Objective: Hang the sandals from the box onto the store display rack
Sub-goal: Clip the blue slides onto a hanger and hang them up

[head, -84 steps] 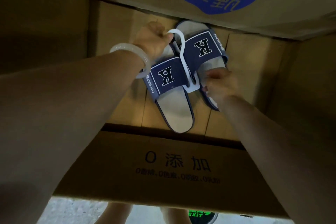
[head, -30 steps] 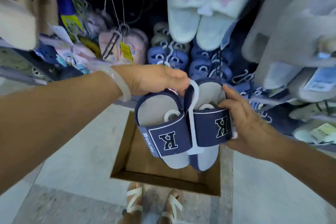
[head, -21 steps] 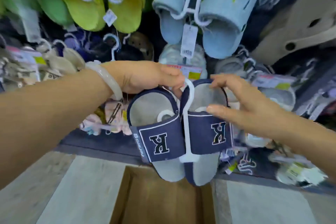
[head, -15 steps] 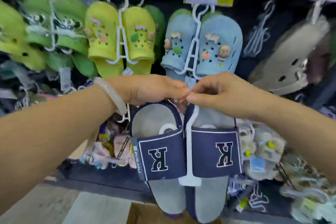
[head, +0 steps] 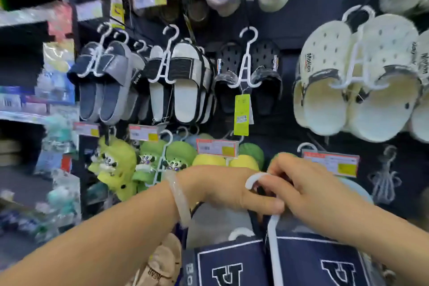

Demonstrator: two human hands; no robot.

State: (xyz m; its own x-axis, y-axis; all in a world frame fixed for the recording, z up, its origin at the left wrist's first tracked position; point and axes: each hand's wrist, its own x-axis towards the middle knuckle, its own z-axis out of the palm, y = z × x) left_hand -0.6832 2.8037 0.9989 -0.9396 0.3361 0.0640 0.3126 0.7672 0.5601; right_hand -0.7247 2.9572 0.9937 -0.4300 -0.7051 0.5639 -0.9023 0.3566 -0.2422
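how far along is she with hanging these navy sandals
Done: the navy sandals are out of the box and up at the display rack. In hand: left hand and right hand both grip the white hanger. Left: hooking it onto a rack peg.

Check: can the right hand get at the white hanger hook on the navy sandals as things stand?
Probably yes. The right hand is already at the white hanger hook, fingers on its curve, above the navy sandals. The left hand grips just below, so it crowds the stem but leaves the hook's top free.
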